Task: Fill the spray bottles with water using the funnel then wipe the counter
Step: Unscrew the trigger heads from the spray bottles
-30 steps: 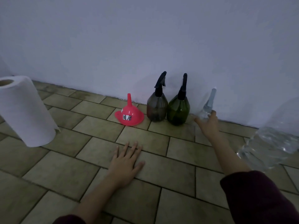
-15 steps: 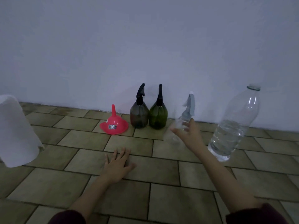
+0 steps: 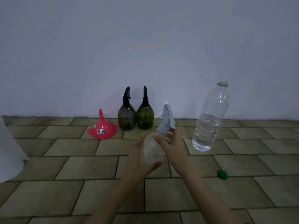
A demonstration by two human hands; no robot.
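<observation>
Clear plastic, the spray bottle (image 3: 151,151) sat low in the centre of the frame, held between both hands. The left hand (image 3: 137,160) cupped its body from below and the side, thumb curled under; the right hand (image 3: 169,141) wrapped the neck just under the grey spray head (image 3: 167,120). Lower right, a green cap (image 3: 222,174) lay on the tiled counter (image 3: 80,167). Farther back at right stood an uncapped water bottle (image 3: 210,120), partly full. Against the wall at centre stood a grey bottle (image 3: 126,115) and a green bottle (image 3: 145,114), touching, with a red funnel (image 3: 102,129) mouth-down just left of them. A white roll (image 3: 9,156) showed at the left edge. The step looked like opening the first bottle; next the head likely had to be unscrewed, then the funnel fetched.
</observation>
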